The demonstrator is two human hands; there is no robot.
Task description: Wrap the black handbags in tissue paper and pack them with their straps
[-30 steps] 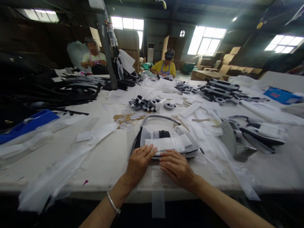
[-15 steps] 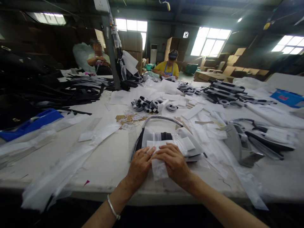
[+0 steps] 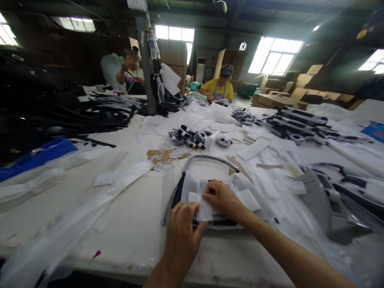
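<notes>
A black handbag (image 3: pixel 177 192) lies on the table in front of me, covered with clear and white wrapping, its handle (image 3: pixel 210 159) arching away from me. Across its middle runs a translucent white wrapping strip (image 3: pixel 205 210) over a white foam sheet (image 3: pixel 250 199). My right hand (image 3: pixel 223 199) presses down there with bent fingertips pinched together on the strip. At the bag's near left edge rests my left hand (image 3: pixel 184 230), its thumb apart from the curved fingers, touching the wrapping without gripping it.
A grey tape dispenser (image 3: pixel 322 204) stands at right, a blue one (image 3: pixel 39 157) at left. Beyond the bag lie paper tags (image 3: pixel 168 155) and coiled straps (image 3: pixel 192 136). White wrapping sheets (image 3: pixel 114 196) spread leftward. Two people (image 3: pixel 220 86) work across the table.
The strip that hung toward me is now laid up on the bag. My right hand has moved forward onto it; my left hand has turned and opened at the near edge. The view has shifted.
</notes>
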